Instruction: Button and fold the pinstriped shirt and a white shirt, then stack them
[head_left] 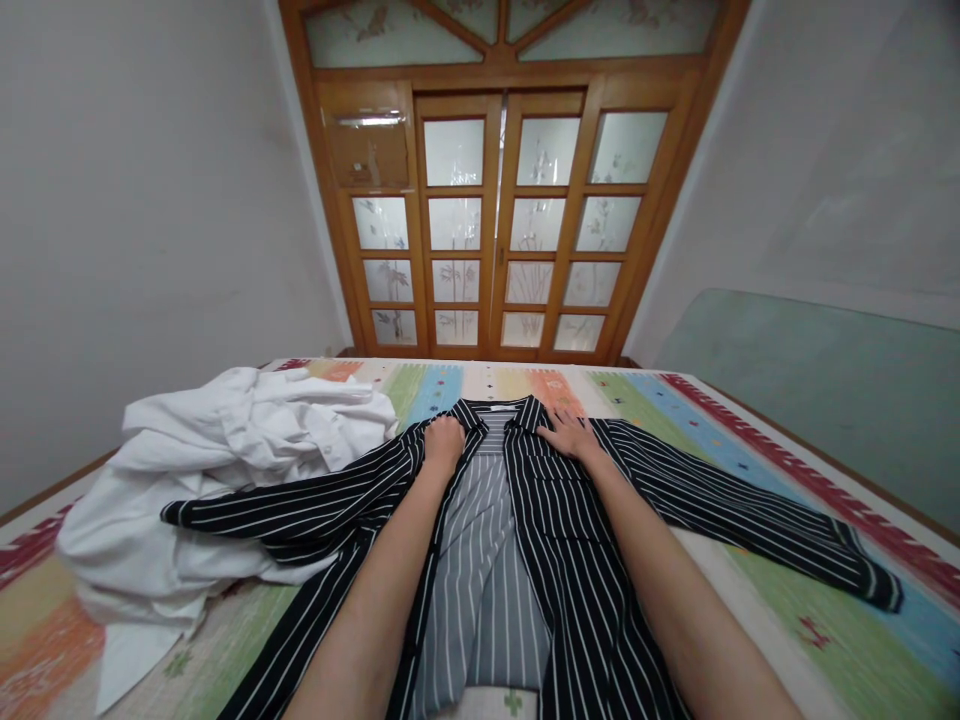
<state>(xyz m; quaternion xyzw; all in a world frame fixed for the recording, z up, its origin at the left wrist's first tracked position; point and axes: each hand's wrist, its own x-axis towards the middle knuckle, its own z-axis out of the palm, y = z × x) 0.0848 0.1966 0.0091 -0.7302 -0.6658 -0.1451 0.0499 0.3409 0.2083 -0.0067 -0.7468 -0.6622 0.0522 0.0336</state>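
A black shirt with white stripes (570, 510) lies front side up, its front unbuttoned and spread apart so the greyish inside of the back shows. Its collar points away from me, and both sleeves stretch out to the sides. My left hand (445, 440) is closed in a fist on the shirt's left shoulder, beside the collar; the fingertips are hidden. On the opposite shoulder my right hand (570, 436) rests flat with its fingers spread. The left sleeve lies partly over a crumpled white garment (247, 430).
A multicoloured striped cover (810, 640) lies under the clothes. Beyond its far edge stand wooden doors with glass panes (495, 230). Walls rise on both sides, and a pale green panel (817, 370) leans at the right.
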